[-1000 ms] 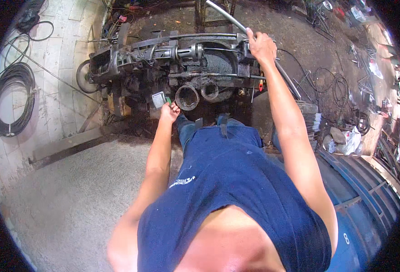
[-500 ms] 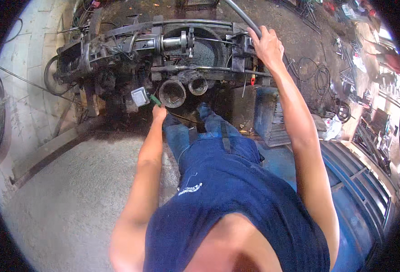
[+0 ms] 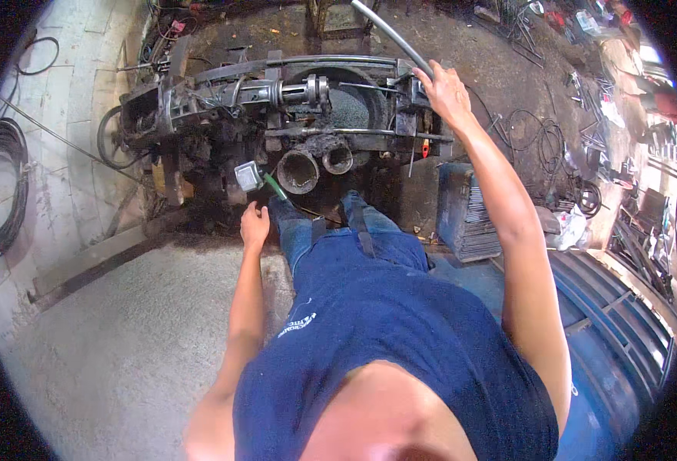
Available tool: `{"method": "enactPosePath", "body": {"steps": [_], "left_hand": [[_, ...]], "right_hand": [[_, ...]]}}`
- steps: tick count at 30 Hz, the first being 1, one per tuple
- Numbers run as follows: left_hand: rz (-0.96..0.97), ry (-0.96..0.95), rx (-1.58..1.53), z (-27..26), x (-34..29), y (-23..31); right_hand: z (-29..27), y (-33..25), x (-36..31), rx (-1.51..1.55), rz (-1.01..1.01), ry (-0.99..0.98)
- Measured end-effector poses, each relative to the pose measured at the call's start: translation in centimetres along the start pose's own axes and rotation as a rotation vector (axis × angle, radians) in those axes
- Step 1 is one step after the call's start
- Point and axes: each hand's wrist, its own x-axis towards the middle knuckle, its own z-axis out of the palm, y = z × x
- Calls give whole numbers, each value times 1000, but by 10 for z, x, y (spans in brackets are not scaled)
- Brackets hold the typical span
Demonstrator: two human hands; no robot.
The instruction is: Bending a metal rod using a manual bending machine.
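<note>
A grey metal pipe (image 3: pixel 390 34) slants from the top edge down to my right hand (image 3: pixel 447 96), whose fingers are closed round its near end, beside the machine's right side. My left hand (image 3: pixel 254 225) is lower left with its fingers apart, holding nothing. Just above it, a green handle (image 3: pixel 274 186) sticks out near a pale square box-like piece (image 3: pixel 248 177); I cannot tell whether the two are joined. The dark, greasy machine (image 3: pixel 223 96) has a shiny shaft (image 3: pixel 304 91), parallel rails and two round cups (image 3: pixel 297 170) at its near side.
A blue-grey crate of stacked rods or plates (image 3: pixel 465 211) stands right of my legs. Blue metal framing (image 3: pixel 615 323) lies further right. Coiled cable (image 3: pixel 0 188) is by the left wall, and more cable (image 3: pixel 534 138) lies on the floor at right, among scattered metal scraps.
My left hand has let go of the green handle and drawn back toward me. My right hand still grips the pipe, and the whole view has shifted slightly.
</note>
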Motion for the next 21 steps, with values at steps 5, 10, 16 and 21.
{"method": "enactPosePath", "body": {"steps": [5, 10, 16, 21], "left_hand": [[287, 74, -131, -44, 24, 70], [838, 255, -131, -100, 64, 231], [1362, 357, 209, -123, 138, 417], [1360, 163, 687, -94, 188, 473]], "right_hand": [[-7, 21, -21, 18, 0, 152], [-29, 36, -100, 77, 170, 158], [-26, 70, -135, 2, 358, 195], [-33, 76, -115, -24, 549, -49]]}}
